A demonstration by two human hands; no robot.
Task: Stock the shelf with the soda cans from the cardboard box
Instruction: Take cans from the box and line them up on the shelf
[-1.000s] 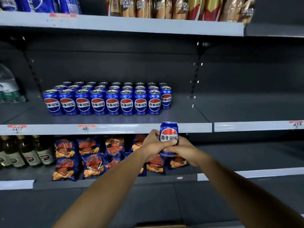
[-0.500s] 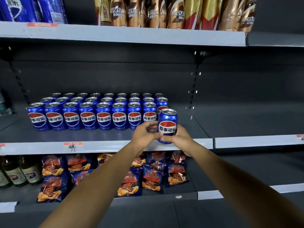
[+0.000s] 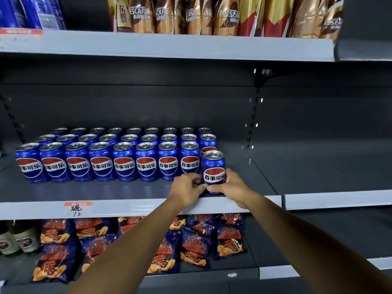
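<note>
- A blue metal soda can with a round red, white and blue logo and white Chinese letters (image 3: 213,172) stands upright near the centre of the frame, a little to the right, on the grey metal shelf (image 3: 135,190).
- Its silver top with the pull tab is closed, and its logo faces the camera.
- The can is at the right end of the front row, slightly more to the front than its neighbours; whether its bottom fully touches the shelf I cannot tell, because fingers cover it.
- The left hand (image 3: 186,190) holds the can from the left side, with fingers curled around its lower part.
- The right hand (image 3: 230,187) holds the same can from the right side, with the thumb across the lower front.
- To the left of it, the rows of same blue cans (image 3: 101,158) stand in three lines, close together, logos to the front.
- The right part of this shelf, beside the held can, is dark and bare.
- In the upper part of the frame, gold and brown coffee bottles (image 3: 224,15) stand on a higher shelf.
- In the lower part, blue and orange snack bags (image 3: 197,242) lie on the shelf below.
- A white and orange price tag with handwriting (image 3: 78,207) is on the shelf edge, left of the arms.
</note>
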